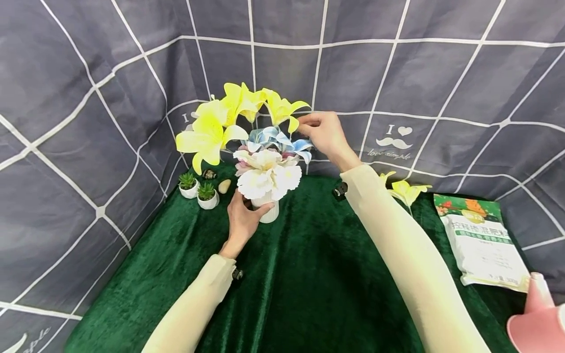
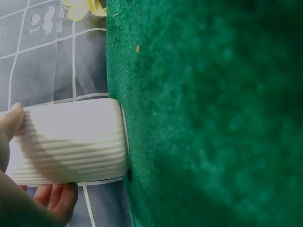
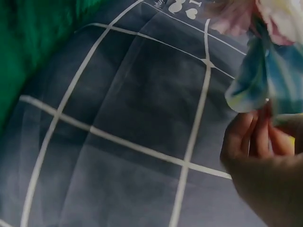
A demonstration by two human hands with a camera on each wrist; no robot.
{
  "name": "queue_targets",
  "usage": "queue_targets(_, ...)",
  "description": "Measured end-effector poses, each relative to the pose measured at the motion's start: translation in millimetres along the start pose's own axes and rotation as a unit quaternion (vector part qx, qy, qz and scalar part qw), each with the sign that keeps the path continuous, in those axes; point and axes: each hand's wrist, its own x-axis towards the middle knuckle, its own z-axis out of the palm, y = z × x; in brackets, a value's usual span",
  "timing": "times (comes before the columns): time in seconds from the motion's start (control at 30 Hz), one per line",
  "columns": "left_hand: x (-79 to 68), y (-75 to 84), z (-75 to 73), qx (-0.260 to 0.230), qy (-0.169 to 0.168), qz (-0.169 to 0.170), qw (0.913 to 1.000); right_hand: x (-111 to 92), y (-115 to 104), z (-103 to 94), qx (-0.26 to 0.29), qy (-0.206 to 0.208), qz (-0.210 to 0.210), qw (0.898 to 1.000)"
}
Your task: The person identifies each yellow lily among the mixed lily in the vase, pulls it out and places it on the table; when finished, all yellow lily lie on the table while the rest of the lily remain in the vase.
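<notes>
Left of centre in the head view, a white vase [image 1: 271, 212] stands upright on the green cloth [image 1: 309, 260] of the worktop; the left hand [image 1: 244, 220] grips it, fingers curled round one side and thumb across the other; the left wrist view shows the vase's ribbed wall and its base at the cloth. White flowers [image 1: 269, 177] spread over the vase's mouth, with blue flowers [image 1: 265, 137] behind them and yellow flowers [image 1: 207, 135] rising highest, toward the upper left of the frame.

The right hand [image 1: 326, 136] is at upper centre, fingers bent and tips drawn together beside the rightmost yellow bloom; in the right wrist view the fingertips meet the edge of a blue petal, and I cannot tell what, if anything, they pinch.

Left of the vase sit two succulents [image 1: 206, 193] and a pale stone [image 1: 224, 186]; at right lie more yellow lilies [image 1: 406, 191] and a fertiliser bag [image 1: 481, 247]; a pink can [image 1: 536, 326] is cut off at lower right; a grey checked curtain [image 1: 353, 78] hangs behind.
</notes>
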Motion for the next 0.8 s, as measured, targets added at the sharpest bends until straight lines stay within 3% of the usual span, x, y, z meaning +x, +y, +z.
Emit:
queue_targets(0.2,-1.0,2.1,1.5,0.003,-0.005,0.002,1.0000,11.7,0.1,11.8,0.033,-0.070,0.023,0.997)
queue_targets(0.8,-0.3,-1.6,-1.2,0.013,-0.004,-0.012,0.9998,19.7,-2.5,38.9,0.065,-0.132,0.000,0.989)
